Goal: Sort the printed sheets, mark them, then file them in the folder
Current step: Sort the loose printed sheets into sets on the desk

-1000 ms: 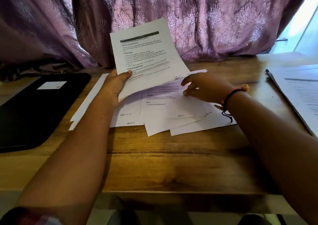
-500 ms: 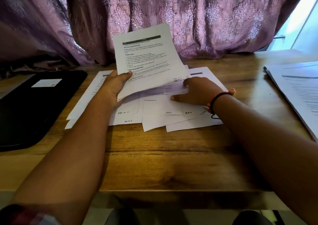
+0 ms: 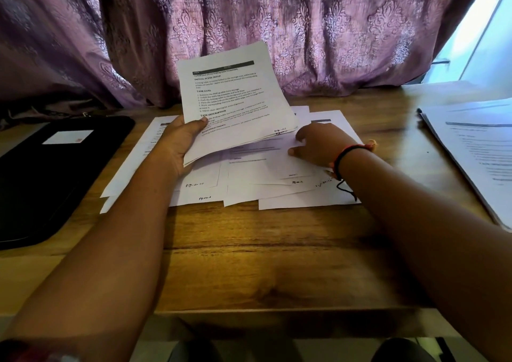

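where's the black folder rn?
Head view, far left: black folder lies flat on the table, left of the spread sheets.

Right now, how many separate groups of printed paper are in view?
3: a sheaf held up in the left hand; loose overlapping sheets spread on the table under the right hand; a stack at the table's right edge. Sheets within each cannot be counted.

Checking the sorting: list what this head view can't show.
- Handwritten page marks on the spread sheets: too small to read.
- Sheets under the held stack: covered by it and the left hand.
- Right-side pile: cut off by the frame edge.
- Right hand fingertips: hidden beneath the stack.
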